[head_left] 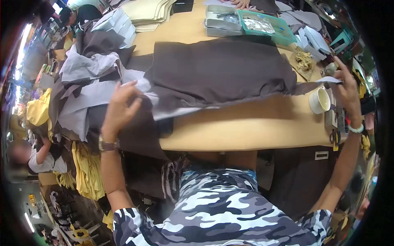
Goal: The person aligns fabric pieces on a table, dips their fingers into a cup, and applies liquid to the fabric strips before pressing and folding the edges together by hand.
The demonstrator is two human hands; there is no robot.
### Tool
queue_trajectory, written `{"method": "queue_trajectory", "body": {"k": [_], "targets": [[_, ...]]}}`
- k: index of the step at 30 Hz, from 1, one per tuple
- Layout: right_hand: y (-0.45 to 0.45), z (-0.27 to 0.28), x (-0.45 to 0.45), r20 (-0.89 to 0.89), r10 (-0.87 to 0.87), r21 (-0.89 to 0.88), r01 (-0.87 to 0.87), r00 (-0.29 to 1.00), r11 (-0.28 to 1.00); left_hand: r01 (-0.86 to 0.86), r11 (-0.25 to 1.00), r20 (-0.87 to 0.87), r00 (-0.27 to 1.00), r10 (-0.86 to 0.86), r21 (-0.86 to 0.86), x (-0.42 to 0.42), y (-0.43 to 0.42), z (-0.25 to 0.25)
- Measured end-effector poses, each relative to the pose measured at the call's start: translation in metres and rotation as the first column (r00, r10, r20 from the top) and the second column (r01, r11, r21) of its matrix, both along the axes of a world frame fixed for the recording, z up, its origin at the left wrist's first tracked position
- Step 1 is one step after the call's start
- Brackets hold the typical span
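Yellow cloth is bunched up on the far left, with a person in a pale top just below it and a bundle of yellow strips hanging beside the table. Next comes a messy heap of pale grey cloth and dark pieces, some of it draped over the near edge.

The left hand, watch on the wrist, is over that heap, partly open with the thumb apart from the fingers. No cloth seems to be gripped, though I can't tell if the fingertips are touching any.

Middle of the table is the big dark brown cloth, lying lengthwise, kinda rumpled along the near side, with a pale strip showing under its left part. Behind it are a stack of tan sheets, a grey tray and a green basket, those last two side by side.

On the right, a small tub sits near the brown cloth's narrow end, and scissors are at the table edge. The right hand, pale bracelet on the wrist, is loosely open just beyond the tub. A white scrap meets its fingers, but can't tell if it's pinched.
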State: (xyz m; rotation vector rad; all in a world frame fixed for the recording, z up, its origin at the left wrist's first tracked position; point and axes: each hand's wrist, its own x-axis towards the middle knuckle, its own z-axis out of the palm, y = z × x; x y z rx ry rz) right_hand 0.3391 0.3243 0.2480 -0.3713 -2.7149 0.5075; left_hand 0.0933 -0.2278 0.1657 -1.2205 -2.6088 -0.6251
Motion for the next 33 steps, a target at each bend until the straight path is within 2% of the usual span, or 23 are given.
{"method": "queue_trajectory", "body": {"k": [1,3,5,6,7,8,9,10,13,15,16,19,21,23,24,25,26,27,28,29,31,32,33], "targets": [[0.015,0.009,0.01,-0.085,0.05,0.136,-0.039,0.995,0.99,0.0,0.998,-0.01,1.0,0.001,0.057,-0.004,-0.002,0.014],[0.015,0.052,0.026,-0.024,0.053,-0.164,-0.056,0.998,0.985,-0.039,0.981,0.098,0.995,0.02,0.189,-0.007,-0.005,0.05],[0.098,0.092,0.042,0.061,0.161,-0.561,-0.1,0.985,0.822,-0.164,0.914,0.346,0.938,0.028,0.371,-0.009,-0.007,0.08],[0.099,0.101,0.041,0.031,0.155,-0.55,-0.113,0.987,0.828,-0.115,0.894,0.317,0.948,-0.032,0.434,-0.013,-0.006,0.089],[0.079,0.112,0.033,0.0,0.149,-0.538,-0.126,0.989,0.834,-0.092,0.905,0.268,0.963,-0.026,0.415,-0.015,-0.004,0.097],[0.051,0.117,0.035,-0.099,0.084,-0.322,-0.112,0.992,0.94,-0.073,0.917,0.224,0.974,-0.018,0.392,-0.016,-0.003,0.104],[0.023,0.119,0.031,-0.208,0.04,-0.096,-0.061,0.977,0.994,-0.057,0.929,0.182,0.983,-0.012,0.367,-0.019,-0.002,0.109],[0.03,0.115,0.029,-0.246,0.036,-0.139,-0.072,0.969,0.988,-0.037,0.958,0.141,0.99,-0.004,0.286,-0.029,-0.006,0.106],[0.048,0.091,0.02,-0.249,0.038,-0.103,-0.066,0.968,0.992,0.051,0.999,-0.101,0.994,-0.05,0.007,-0.039,0.006,0.086],[0.059,0.074,0.013,-0.249,0.035,-0.08,-0.056,0.968,0.995,0.034,0.981,-0.296,0.951,-0.091,-0.191,-0.048,0.009,0.074],[0.064,0.069,0.01,-0.249,0.033,-0.069,-0.051,0.968,0.996,-0.022,0.973,-0.405,0.911,-0.074,-0.228,-0.052,0.012,0.071],[0.079,0.073,0.001,-0.151,-0.003,-0.11,-0.013,0.989,0.994,-0.154,0.986,-0.633,0.758,0.158,0.06,-0.05,0.018,0.086],[0.085,0.073,0.0,-0.185,0.001,-0.067,-0.014,0.983,0.998,-0.021,0.897,-0.47,0.846,0.251,0.441,-0.029,0.029,0.085],[0.082,0.071,0.001,-0.228,-0.006,-0.052,-0.006,0.974,0.999,0.036,0.675,-0.258,0.938,0.232,0.737,-0.017,0.032,0.07],[0.079,0.069,0.002,-0.249,-0.012,-0.051,-0.001,0.968,0.999,0.031,0.522,-0.07,0.996,0.055,0.852,-0.011,0.034,0.061],[0.079,0.068,0.001,-0.246,0.005,-0.057,-0.019,0.969,0.998,-0.007,0.424,0.071,0.988,-0.136,0.906,-0.009,0.035,0.057],[0.08,0.068,-0.001,-0.244,0.022,-0.062,-0.038,0.97,0.997,-0.07,0.328,0.185,0.925,-0.333,0.942,-0.008,0.036,0.054],[0.079,0.07,-0.004,-0.243,0.038,-0.065,-0.056,0.969,0.996,-0.153,0.241,0.262,0.81,-0.525,0.958,-0.007,0.037,0.052],[0.077,0.076,-0.007,-0.229,0.058,0.063,-0.045,0.972,0.997,-0.189,0.178,0.259,0.643,-0.721,0.966,-0.015,0.029,0.053],[0.076,0.084,-0.01,-0.213,0.072,0.19,-0.031,0.974,0.981,-0.191,0.189,0.268,0.712,-0.648,0.963,-0.018,0.033,0.055],[0.075,0.093,-0.02,-0.213,0.114,0.228,-0.064,0.97,0.971,-0.194,0.215,0.277,0.826,-0.49,0.957,-0.024,0.049,0.071],[0.079,0.092,-0.03,-0.234,0.146,0.142,-0.115,0.961,0.983,-0.253,0.298,0.355,0.861,-0.364,0.92,-0.031,0.061,0.077],[0.094,0.088,-0.044,-0.209,0.172,0.127,-0.147,0.963,0.981,-0.28,0.36,0.395,0.866,-0.305,0.89,-0.053,0.07,0.077]]}}
